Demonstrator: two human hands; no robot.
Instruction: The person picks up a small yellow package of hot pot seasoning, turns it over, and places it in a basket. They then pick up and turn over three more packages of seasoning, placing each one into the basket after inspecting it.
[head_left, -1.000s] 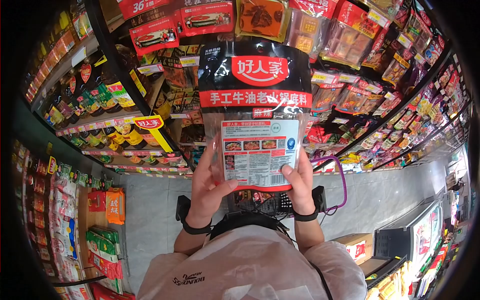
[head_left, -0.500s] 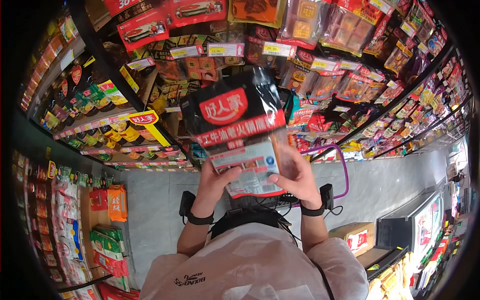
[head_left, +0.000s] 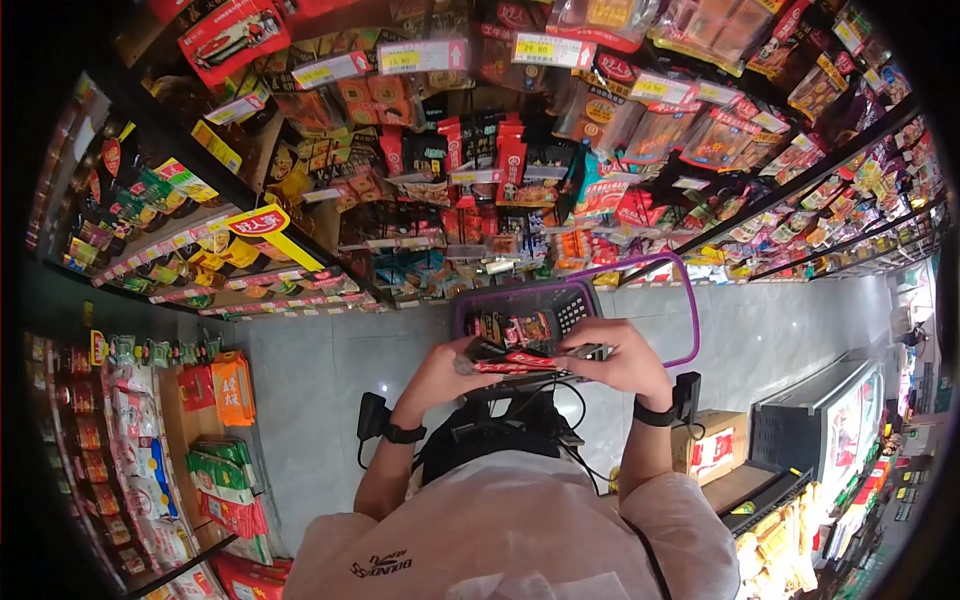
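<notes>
Two ends of the red-and-black pouch [head_left: 522, 362] are gripped — left hand [head_left: 438, 382] closed on one, right hand [head_left: 628, 360] closed on the other — a spread hold that presumably steadies the flexible pouch, nearly edge-on, at the near side of the shopping basket [head_left: 520, 292].

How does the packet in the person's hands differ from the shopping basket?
The packet shows black and red; the basket is dark with a purple handle.
The left hand and right hand hold the packet; neither holds the basket.
The packet is nearly edge-on; the basket's open top shows colourful items inside.
Both have dark parts.
</notes>
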